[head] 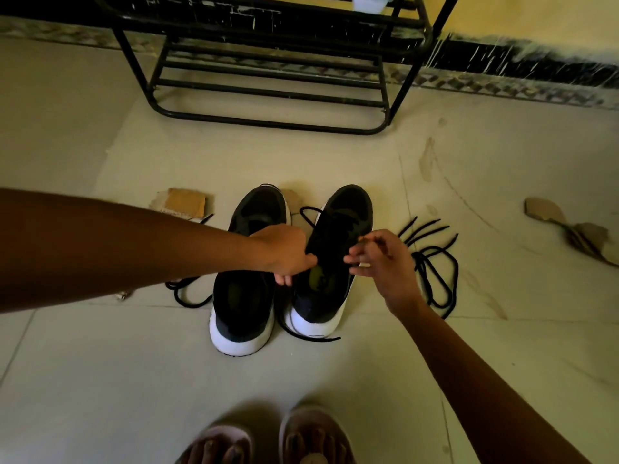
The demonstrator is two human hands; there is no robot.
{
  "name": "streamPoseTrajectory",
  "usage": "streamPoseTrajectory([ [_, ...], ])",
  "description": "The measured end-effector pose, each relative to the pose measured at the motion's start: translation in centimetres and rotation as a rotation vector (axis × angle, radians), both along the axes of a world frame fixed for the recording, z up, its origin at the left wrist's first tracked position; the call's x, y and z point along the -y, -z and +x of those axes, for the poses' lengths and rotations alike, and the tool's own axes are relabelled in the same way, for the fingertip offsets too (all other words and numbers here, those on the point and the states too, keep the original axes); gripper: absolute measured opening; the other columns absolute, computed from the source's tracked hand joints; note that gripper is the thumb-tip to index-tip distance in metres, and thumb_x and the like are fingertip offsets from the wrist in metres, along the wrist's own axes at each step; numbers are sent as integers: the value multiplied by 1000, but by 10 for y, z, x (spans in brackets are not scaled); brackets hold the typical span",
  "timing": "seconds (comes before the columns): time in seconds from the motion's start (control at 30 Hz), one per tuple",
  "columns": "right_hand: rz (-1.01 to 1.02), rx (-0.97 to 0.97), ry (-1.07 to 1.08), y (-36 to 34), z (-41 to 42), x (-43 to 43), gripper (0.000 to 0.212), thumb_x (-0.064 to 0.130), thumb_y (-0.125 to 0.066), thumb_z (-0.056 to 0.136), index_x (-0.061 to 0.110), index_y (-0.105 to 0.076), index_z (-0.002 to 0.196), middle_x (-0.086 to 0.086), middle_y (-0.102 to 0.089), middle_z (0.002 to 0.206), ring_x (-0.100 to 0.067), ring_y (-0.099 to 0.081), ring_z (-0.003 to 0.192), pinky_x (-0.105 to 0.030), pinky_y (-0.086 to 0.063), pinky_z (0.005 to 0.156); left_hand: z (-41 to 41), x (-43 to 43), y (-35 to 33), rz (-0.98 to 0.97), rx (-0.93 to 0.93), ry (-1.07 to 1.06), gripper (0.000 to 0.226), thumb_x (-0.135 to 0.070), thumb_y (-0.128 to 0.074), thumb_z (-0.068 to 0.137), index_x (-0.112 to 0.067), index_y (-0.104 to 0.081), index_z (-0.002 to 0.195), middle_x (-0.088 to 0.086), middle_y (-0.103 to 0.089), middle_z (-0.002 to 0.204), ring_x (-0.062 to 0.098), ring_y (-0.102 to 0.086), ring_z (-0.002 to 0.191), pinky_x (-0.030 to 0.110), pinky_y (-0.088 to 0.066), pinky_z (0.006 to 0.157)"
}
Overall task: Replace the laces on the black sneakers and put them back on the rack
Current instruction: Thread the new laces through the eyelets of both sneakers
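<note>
On the tiled floor in front of the rack, the left sneaker and right sneaker are sitting side by side, heels toward the person's feet; neither is on the rack yet. Left hand is reaching between them and gripping the inner collar edge of the right sneaker, fingers curled round it. Right hand is hovering over the same shoe, fingers spread and half-bent. Its fingertips are blurring against something dark, so I cannot tell whether they are pinching the lace. That lace is looping out near the toe and trailing past the heel. Spare laces are lying just beside, to the right.

Judgement: lacing of the right sneaker is under way. To do it well: steadying the collar, taking the lace tip in a fingertip pinch, feeding eyelets in pairs, evening both ends before pulling snug.
</note>
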State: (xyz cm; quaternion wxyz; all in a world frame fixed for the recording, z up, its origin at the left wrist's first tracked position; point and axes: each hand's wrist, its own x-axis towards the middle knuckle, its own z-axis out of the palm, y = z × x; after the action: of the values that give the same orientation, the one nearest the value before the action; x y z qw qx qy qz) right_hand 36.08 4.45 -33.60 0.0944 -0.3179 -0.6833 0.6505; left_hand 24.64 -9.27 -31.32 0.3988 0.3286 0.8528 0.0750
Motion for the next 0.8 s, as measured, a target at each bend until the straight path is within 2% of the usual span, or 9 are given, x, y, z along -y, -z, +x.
streamPoseTrajectory([
  [0.2,-161,-137,423,-12,10,-42,13,-3,-43,91,5,-49,83,-15,-62,84,-30,-66,85,-36,-56,68,1,-6,2,-17,158,-162,41,-33,-39,97,-8,-52,67,3,-66,64,7,-55,44,16,-39,42],
  [0.27,-345,-203,527,-21,14,-56,6,-1,-51,81,2,-46,79,-16,-61,85,-29,-66,80,-37,-57,71,1,-6,2,-27,161,-190,41,-33,-39,97,-7,-53,70,3,-65,63,6,-55,42,14,-37,39],
  [0.33,-484,-286,676,-28,16,-69,17,-2,-34,90,3,-43,76,-13,-61,77,-24,-66,72,-36,-56,68,1,-4,2,-33,166,-221,41,-33,-38,97,-5,-56,73,5,-66,65,8,-55,45,14,-36,37],
  [0.43,-555,-369,826,-34,19,-86,29,0,-26,92,8,-41,68,-3,-52,50,-17,-55,50,-31,-52,60,1,-6,0,-23,204,-271,42,-32,-40,97,-4,-58,72,8,-68,67,11,-55,46,15,-34,37],
  [0.5,-527,-328,847,-35,18,-92,29,-1,-28,91,10,-38,66,0,-45,48,-14,-44,46,-26,-45,54,3,-9,0,-18,220,-289,43,-32,-40,97,-5,-58,69,6,-66,64,8,-53,40,15,-33,36],
  [0.6,-428,-141,715,-37,15,-94,29,1,-34,93,12,-38,67,0,-38,58,-9,-33,42,-18,-31,42,5,-13,1,-24,262,-310,43,-34,-39,98,-5,-55,71,5,-66,64,5,-52,35,14,-33,35],
  [0.67,-201,154,396,-41,17,-93,27,3,-39,93,10,-46,68,-3,-44,61,-7,-34,38,-16,-28,38,4,-12,-2,-62,222,-203,43,-36,-38,98,-8,-53,70,2,-65,62,4,-53,35,15,-39,39],
  [0.73,105,549,-64,-45,20,-87,26,5,-43,93,4,-54,69,-8,-60,67,-11,-38,40,-19,-30,42,0,-11,-7,-54,-4,23,45,-42,-41,96,-10,-56,67,1,-64,61,8,-58,45,23,-51,57],
  [0.8,115,701,-375,-51,19,-74,29,6,-42,95,0,-56,71,-13,-69,78,-11,-37,41,-21,-29,43,-4,-13,-12,87,-288,169,37,-47,-53,89,-10,-62,85,5,-65,79,18,-63,73,32,-50,73],
])
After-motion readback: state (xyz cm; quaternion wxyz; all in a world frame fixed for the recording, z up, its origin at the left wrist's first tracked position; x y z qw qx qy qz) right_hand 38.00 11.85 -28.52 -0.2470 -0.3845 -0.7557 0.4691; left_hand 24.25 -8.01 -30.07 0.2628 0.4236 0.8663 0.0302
